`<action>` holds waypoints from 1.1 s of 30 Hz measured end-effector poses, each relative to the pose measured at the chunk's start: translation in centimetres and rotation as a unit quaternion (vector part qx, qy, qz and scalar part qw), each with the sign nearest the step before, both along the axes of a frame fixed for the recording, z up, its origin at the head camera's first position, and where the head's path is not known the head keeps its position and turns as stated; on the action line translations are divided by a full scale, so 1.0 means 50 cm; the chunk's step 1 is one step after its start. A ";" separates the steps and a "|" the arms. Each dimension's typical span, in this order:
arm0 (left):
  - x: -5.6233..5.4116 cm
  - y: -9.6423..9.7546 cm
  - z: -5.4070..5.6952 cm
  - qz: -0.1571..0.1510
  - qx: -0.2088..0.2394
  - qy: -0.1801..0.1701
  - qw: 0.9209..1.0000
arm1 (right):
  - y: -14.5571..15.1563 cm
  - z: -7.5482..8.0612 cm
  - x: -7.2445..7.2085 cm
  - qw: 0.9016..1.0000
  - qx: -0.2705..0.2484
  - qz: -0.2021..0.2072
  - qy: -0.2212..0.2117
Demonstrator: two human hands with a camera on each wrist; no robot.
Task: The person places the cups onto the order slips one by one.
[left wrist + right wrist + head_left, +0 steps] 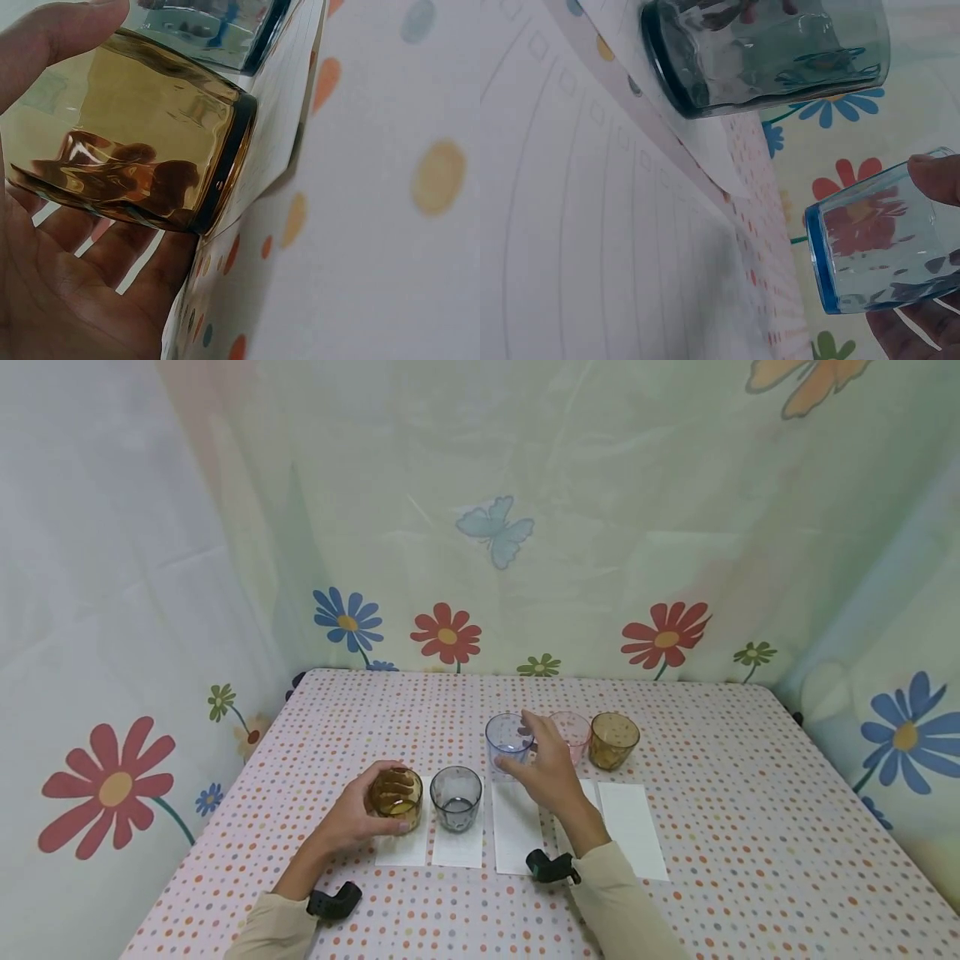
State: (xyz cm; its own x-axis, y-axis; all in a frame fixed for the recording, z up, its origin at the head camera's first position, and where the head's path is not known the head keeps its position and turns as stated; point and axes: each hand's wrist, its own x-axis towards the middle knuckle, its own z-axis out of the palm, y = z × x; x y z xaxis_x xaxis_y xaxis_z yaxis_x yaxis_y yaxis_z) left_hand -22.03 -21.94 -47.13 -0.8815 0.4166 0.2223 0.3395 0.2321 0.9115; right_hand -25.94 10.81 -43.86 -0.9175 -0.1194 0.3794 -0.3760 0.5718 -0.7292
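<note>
A: Near to far, counts?
B: Two beige sleeves [277, 931], two black wrist cameras [333, 903]. Then five paper sheets [517, 847] in a left-to-right row on the dotted tablecloth [720, 752].
A: Glasses?
B: Five: two amber, one grey, one blue, one pink. Near row, two: near amber glass [401, 810] on the leftmost sheet, grey glass [456, 802] on the next sheet, just to its right.
A: Left hand [351, 817]?
B: Thumb and fingers wrapped round the near amber glass.
A: Far row?
B: Three, left to right: blue glass [502, 742], pink glass [574, 735], far amber glass [613, 743].
A: Right hand [551, 772]?
B: Gripping the blue glass, thumb opposite fingers. Can't tell if it's lifted.
A: Behind?
B: Backdrop, one blue butterfly [497, 531].
</note>
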 end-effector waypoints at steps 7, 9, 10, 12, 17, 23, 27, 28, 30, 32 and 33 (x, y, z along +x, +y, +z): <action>-0.002 0.001 -0.002 -0.005 0.000 -0.001 1.000 | 0.018 0.019 0.015 1.000 -0.008 0.014 -0.006; -0.002 0.001 -0.003 -0.005 0.000 0.002 1.000 | 0.027 0.019 0.017 1.000 -0.010 0.021 -0.002; -0.002 0.001 -0.003 -0.005 0.000 0.004 1.000 | 0.031 0.019 0.017 1.000 -0.011 0.025 0.000; -0.002 0.001 -0.002 -0.003 -0.001 0.008 1.000 | 0.038 0.020 0.019 0.999 -0.019 0.036 0.000; -0.001 0.001 0.000 -0.002 0.000 0.008 1.000 | 0.050 0.018 0.022 0.998 -0.037 0.058 -0.007; 0.001 0.000 0.002 -0.004 0.002 0.007 1.000 | 0.059 0.013 0.028 0.997 -0.029 0.070 -0.007; 0.000 0.000 0.003 -0.005 0.003 0.008 1.000 | 0.064 0.015 0.033 0.996 -0.020 0.088 -0.012; 0.000 0.000 0.004 -0.004 0.002 0.008 1.000 | 0.065 0.015 0.034 0.995 -0.018 0.095 -0.015; 0.001 0.001 0.005 0.000 -0.001 0.006 1.000 | 0.067 0.015 0.035 0.994 -0.015 0.109 -0.023; 0.001 0.001 0.005 0.001 -0.004 0.005 1.000 | 0.067 0.014 0.037 0.992 -0.008 0.121 -0.032; 0.002 0.001 0.005 0.003 -0.005 0.004 1.000 | 0.068 0.013 0.038 0.991 -0.005 0.126 -0.036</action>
